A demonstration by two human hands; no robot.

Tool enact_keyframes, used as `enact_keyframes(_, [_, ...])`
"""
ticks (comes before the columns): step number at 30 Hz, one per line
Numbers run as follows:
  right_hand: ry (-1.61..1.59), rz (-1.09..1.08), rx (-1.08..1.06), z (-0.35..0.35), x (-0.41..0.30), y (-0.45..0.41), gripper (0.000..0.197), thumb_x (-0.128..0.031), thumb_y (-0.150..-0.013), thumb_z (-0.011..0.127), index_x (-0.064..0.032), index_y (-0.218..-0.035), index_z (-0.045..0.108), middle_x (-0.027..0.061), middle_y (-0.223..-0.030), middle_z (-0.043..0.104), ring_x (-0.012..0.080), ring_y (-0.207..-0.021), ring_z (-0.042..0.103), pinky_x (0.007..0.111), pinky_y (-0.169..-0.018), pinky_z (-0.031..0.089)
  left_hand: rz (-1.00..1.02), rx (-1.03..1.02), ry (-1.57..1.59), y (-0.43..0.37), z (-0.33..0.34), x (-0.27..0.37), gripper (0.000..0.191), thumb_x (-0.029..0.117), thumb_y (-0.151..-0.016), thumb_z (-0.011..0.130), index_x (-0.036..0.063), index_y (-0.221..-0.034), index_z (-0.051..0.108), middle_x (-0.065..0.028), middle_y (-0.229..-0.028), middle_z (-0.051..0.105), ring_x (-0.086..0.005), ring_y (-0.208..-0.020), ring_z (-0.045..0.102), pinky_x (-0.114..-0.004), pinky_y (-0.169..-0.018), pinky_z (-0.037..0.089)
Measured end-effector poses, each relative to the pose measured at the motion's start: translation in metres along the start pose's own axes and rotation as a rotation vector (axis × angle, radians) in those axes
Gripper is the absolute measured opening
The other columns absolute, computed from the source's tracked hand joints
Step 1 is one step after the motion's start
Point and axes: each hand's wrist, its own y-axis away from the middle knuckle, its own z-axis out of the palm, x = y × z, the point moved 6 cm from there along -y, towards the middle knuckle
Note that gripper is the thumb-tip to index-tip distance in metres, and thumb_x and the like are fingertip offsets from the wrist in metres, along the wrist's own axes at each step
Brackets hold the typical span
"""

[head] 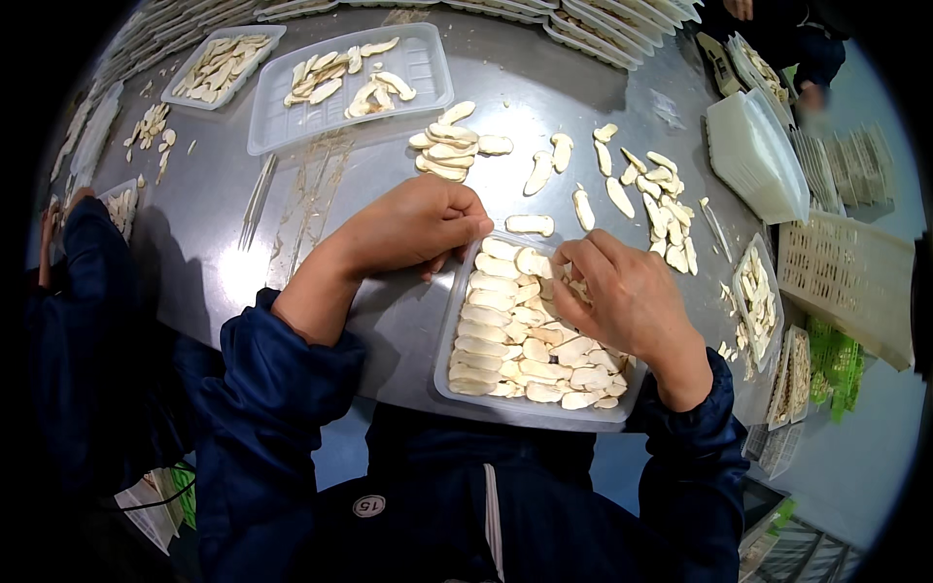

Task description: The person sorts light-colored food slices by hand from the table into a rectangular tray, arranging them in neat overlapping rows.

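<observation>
A translucent plastic tray [446,357] lies at the table edge before me, filled with rows of pale mushroom slices [481,333]. My left hand [426,222] hovers by the tray's far left corner, its fingers curled and thumb pressed to the index finger, with nothing visible in it. Over the far right part of the tray, my right hand [623,295] bends its fingers down at the end of one mushroom slice [534,262]; its fingertips are partly hidden, so I cannot see whether they grip it. One loose slice [530,224] rests just beyond the tray's far rim.
Slices lie in a stack [448,149] and a loose pile [669,211] on the metal table [393,306]. Tweezers [257,204] lie to the left. A larger tray [426,65] holds more slices. Nested trays [758,157] and a crate [845,277] stand right. A co-worker's sleeve [98,248] is left.
</observation>
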Motion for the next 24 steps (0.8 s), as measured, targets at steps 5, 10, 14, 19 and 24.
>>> enact_keyframes(5, [-0.027,0.015,-0.021,0.005,0.002,0.0,0.023,-0.021,-0.086,0.081,-0.0077,-0.101,0.069,0.0051,-0.08,0.063,0.023,-0.065,0.069,0.036,-0.057,0.055,0.021,-0.021,0.008,-0.002,0.0,-0.004,0.023,0.019,-0.107,0.063,0.0028,-0.091,0.068,0.0016,-0.069,0.063,-0.0045,-0.047,0.051,-0.023,-0.043,0.043])
enact_keyframes(10, [-0.065,0.05,0.042,-0.005,0.006,0.002,0.023,-0.022,-0.088,0.081,-0.0084,-0.104,0.071,0.006,-0.083,0.066,0.0222,-0.065,0.069,0.034,-0.056,0.053,0.01,-0.005,-0.011,-0.002,0.0,0.0,0.022,0.018,-0.106,0.064,0.0023,-0.091,0.069,0.0014,-0.068,0.063,-0.0047,-0.046,0.052,-0.023,-0.043,0.043])
enact_keyframes(14, [-0.1,0.273,0.11,-0.022,0.041,0.005,0.023,-0.025,-0.09,0.08,-0.0058,-0.102,0.072,0.0093,-0.086,0.07,0.0254,-0.069,0.071,0.036,-0.061,0.055,0.006,0.002,-0.02,-0.001,-0.001,0.0,0.021,0.018,-0.105,0.064,0.0017,-0.092,0.069,0.0015,-0.066,0.062,-0.0049,-0.046,0.052,-0.023,-0.044,0.042])
enact_keyframes(19, [-0.031,0.352,0.078,-0.014,0.073,-0.008,0.027,-0.03,-0.092,0.078,-0.0038,-0.096,0.075,0.0124,-0.088,0.073,0.0295,-0.075,0.073,0.04,-0.069,0.058,-0.001,0.009,-0.025,-0.001,0.0,0.004,0.023,0.019,-0.105,0.063,0.0015,-0.09,0.068,0.002,-0.063,0.06,-0.0049,-0.045,0.051,-0.024,-0.044,0.041])
enact_keyframes(24, [0.048,0.483,-0.126,0.008,0.075,-0.024,0.031,-0.035,-0.091,0.076,-0.0037,-0.095,0.075,0.0133,-0.09,0.076,0.0304,-0.079,0.073,0.04,-0.073,0.057,-0.018,0.001,-0.015,0.0,0.0,0.004,0.025,0.02,-0.105,0.064,0.0017,-0.088,0.067,0.0018,-0.064,0.06,-0.005,-0.045,0.05,-0.024,-0.044,0.041])
